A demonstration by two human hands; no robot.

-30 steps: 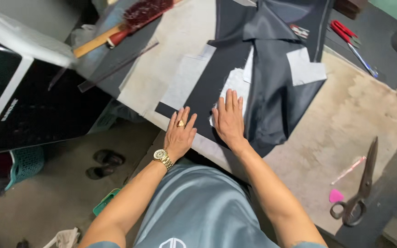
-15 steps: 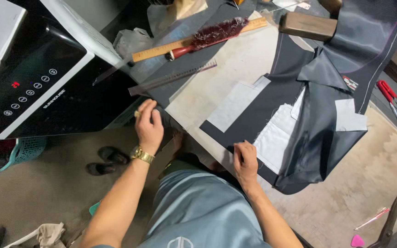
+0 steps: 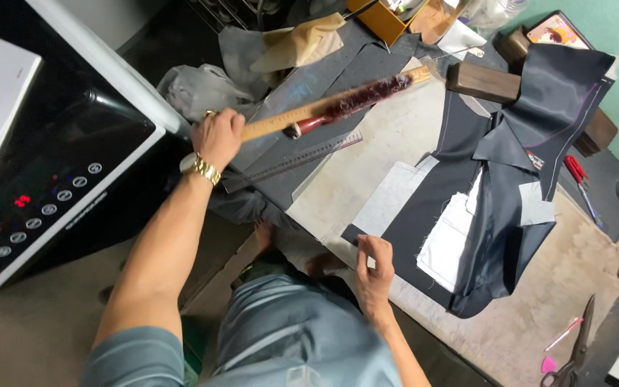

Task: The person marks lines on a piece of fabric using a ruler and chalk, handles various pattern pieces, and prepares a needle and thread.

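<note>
While gripped, ruler (image 3: 302,115) in left hand (image 3: 218,136).

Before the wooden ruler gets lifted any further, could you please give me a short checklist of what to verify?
1. Left hand grips the wooden ruler at its end: ok.
2. Right hand rests on the dark fabric edge: ok.
3. Brush lies against the ruler and may get dragged: not ok.
4. Metal ruler lies apart, just below: ok.
5. Scissors lie away from both hands: ok.
</note>
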